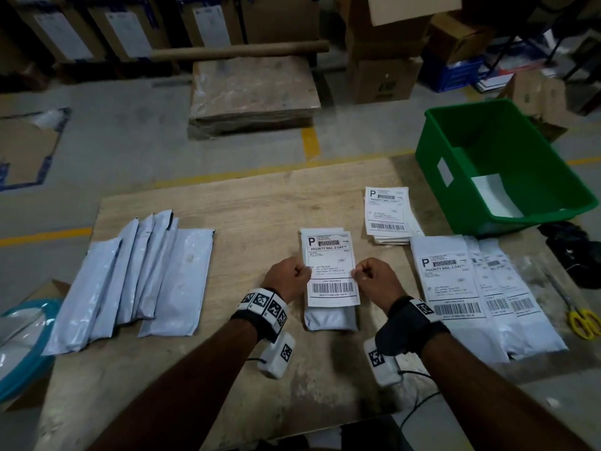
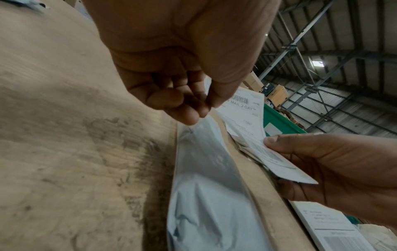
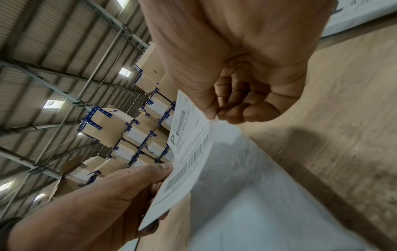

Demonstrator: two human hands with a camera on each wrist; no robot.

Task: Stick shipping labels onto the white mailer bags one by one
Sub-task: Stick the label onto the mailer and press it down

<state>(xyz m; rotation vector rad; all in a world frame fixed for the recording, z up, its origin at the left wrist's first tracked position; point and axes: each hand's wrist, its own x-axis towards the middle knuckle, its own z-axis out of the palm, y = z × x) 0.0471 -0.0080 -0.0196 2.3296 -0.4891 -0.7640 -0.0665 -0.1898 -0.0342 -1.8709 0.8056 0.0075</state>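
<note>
A printed shipping label [image 1: 330, 271] is held flat over a white mailer bag [image 1: 330, 319] lying mid-table. My left hand [image 1: 305, 275] pinches the label's left edge and my right hand [image 1: 355, 274] pinches its right edge. In the left wrist view the label [image 2: 247, 115] hangs slightly above the mailer [image 2: 210, 186]. In the right wrist view my right hand [image 3: 217, 115] pinches the label [image 3: 189, 152] between thumb and forefinger. Several plain mailers [image 1: 136, 275] are fanned out at the left. Labelled mailers [image 1: 471, 288] lie overlapped at the right.
A stack of loose labels [image 1: 387, 209] sits behind the labelled mailers. A green bin [image 1: 500, 164] stands at the table's far right corner. Yellow-handled scissors [image 1: 582, 320] lie at the right edge. Cardboard boxes [image 1: 383, 60] line the floor beyond.
</note>
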